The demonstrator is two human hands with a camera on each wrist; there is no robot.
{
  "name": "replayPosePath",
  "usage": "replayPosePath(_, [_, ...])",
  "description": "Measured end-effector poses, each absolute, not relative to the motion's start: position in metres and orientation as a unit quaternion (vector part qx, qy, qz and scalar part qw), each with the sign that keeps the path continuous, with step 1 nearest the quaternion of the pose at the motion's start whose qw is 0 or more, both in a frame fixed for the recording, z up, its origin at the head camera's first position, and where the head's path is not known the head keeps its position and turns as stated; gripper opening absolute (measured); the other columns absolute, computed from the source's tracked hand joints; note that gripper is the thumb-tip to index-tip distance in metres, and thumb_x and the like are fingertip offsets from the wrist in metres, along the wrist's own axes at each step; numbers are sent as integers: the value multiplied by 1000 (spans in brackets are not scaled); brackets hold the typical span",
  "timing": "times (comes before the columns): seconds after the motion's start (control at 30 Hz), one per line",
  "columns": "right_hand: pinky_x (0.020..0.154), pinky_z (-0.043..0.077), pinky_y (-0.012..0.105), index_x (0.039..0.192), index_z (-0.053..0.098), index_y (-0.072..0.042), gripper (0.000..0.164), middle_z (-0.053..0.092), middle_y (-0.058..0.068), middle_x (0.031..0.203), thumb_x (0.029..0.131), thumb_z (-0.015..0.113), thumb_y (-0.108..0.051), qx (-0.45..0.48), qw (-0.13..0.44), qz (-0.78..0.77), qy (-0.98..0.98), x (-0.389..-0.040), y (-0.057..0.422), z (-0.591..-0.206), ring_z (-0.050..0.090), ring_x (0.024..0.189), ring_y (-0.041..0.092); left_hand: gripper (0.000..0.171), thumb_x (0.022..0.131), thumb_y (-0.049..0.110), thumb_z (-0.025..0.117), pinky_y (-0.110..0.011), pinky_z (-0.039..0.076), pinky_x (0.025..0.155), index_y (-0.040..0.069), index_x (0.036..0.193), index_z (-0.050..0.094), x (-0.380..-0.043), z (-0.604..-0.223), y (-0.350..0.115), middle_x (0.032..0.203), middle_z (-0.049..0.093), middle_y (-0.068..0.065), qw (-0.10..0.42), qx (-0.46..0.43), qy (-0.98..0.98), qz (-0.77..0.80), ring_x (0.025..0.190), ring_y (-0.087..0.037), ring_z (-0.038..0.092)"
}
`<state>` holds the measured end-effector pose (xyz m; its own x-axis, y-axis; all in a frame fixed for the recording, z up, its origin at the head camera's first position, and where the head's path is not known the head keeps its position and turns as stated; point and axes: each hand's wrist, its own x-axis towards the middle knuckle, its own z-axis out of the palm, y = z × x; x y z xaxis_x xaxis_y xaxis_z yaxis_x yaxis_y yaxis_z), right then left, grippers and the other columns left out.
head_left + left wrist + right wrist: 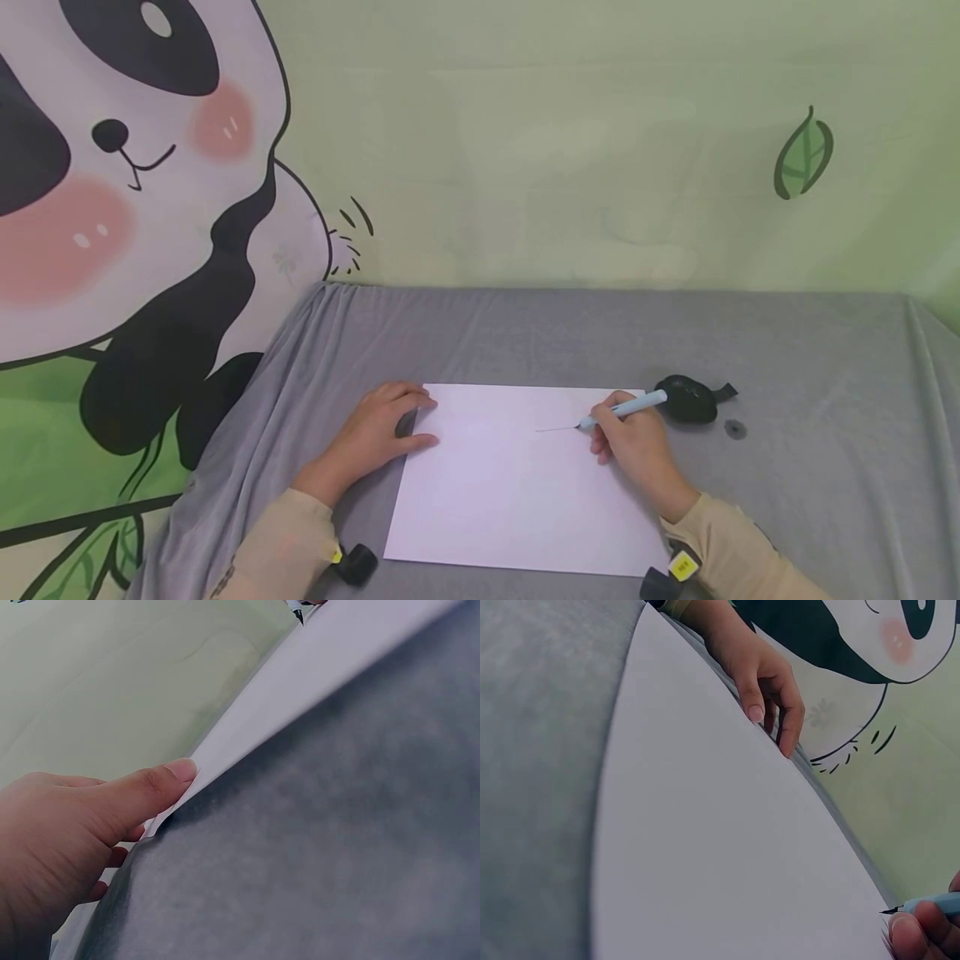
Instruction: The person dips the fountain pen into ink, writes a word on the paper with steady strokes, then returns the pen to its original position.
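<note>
A sheet of white paper (495,492) lies on the grey cloth. My right hand (637,442) holds a light blue fountain pen (633,405) between thumb and fingers, its dark nib on the upper right part of the sheet. A thin line (553,430) runs leftward from the nib. My left hand (378,429) rests at the sheet's upper left edge, thumb and fingers spread apart. In the left wrist view, the left thumb (161,786) lies on the paper's edge. The right wrist view shows the nib close over the sheet's edge area.
A black rounded object (686,399) with a short tab lies just beyond my right hand. Near it is a small grey disc (736,429). Grey cloth (810,467) covers the table, up to a pale green wall (562,167) with a painted panda (172,183).
</note>
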<state>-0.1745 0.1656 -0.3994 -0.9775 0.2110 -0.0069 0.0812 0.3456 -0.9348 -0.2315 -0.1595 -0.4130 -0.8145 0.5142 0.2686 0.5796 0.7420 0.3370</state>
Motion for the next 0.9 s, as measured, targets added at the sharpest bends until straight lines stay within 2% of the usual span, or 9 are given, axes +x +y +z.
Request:
replayPosePath(0.3, [49,50,19,86,54,3,16,59,5,61,94,53,-11,-91,56,554,-826,-175,167,-398,57,45,11,47,76,35,79,-49,44,100,10,115,67,-232,-412,-160,122,62,-10,80,-297,-928,-209,117,-30,56])
replayPosePath(0.9, [47,50,21,82,55,3,16,58,5,58,93,52,-9,-96,75,548,-828,-175,169,-401,56,45,11,49,75,36,81,-47,45,99,10,114,68,-232,-414,-160,120,63,-9,98,-302,-928,-196,115,-29,57])
